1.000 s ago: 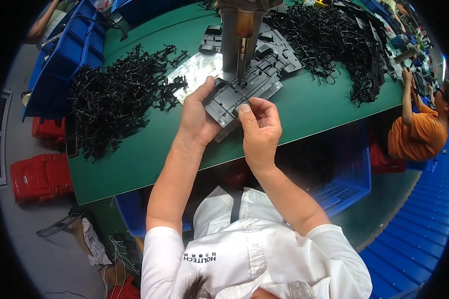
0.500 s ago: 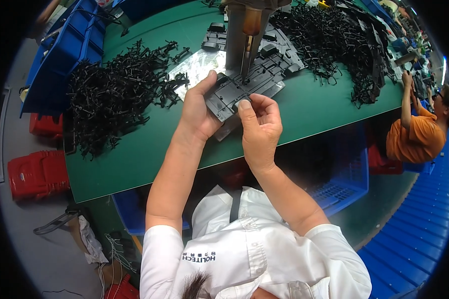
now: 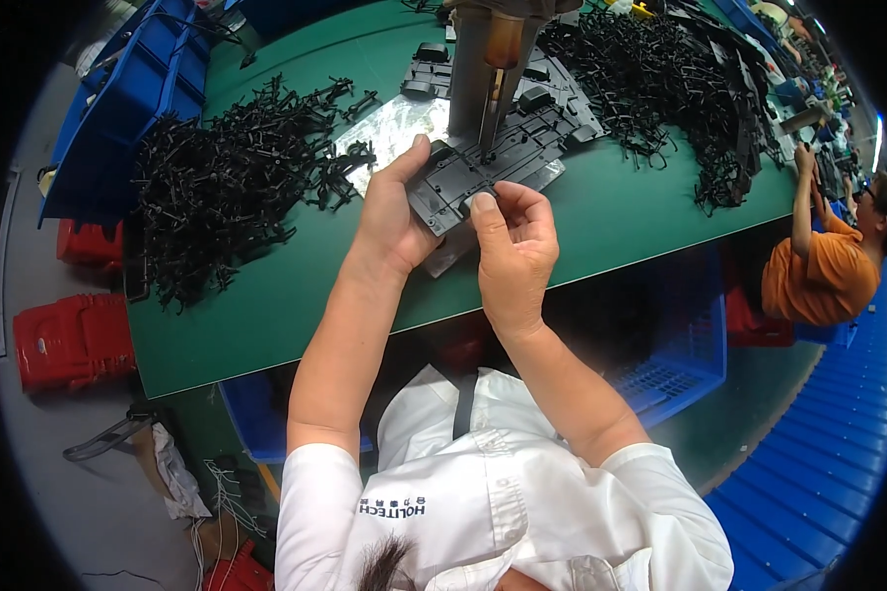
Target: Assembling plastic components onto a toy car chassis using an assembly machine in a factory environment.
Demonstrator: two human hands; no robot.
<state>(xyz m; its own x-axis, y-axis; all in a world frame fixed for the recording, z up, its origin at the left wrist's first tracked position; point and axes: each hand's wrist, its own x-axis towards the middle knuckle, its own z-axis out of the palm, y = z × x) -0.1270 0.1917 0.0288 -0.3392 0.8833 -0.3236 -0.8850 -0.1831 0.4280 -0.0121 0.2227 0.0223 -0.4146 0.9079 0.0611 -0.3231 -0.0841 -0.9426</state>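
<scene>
The person holds a flat dark grey plastic part [image 3: 463,177] with both hands, a little above the middle of the frame, over the green counter [image 3: 621,212]. The left hand [image 3: 394,212] grips the left edge of the part, its thumb lying along the top face. The right hand [image 3: 512,241] is at the lower edge of the part, and its fingers [image 3: 485,205] are closed narrowly, thumb and forefinger pinching the part.

A metal press head [image 3: 493,59] comes down from the upper middle of the frame, and its thin tip meets the upper end of the part. Under it lie more grey plastic frames [image 3: 552,113] and a shiny sheet [image 3: 394,128], just behind the hands.

To the left of the hands a large heap of small black plastic pieces [image 3: 227,187] covers the counter. A second, wider heap [image 3: 660,89] is in the upper right. Blue bins [image 3: 128,98] stand along the upper left edge, and red crates [image 3: 69,340] are on the floor at the left. At the right edge of the frame another person in an orange shirt [image 3: 818,276] works at the same counter.
</scene>
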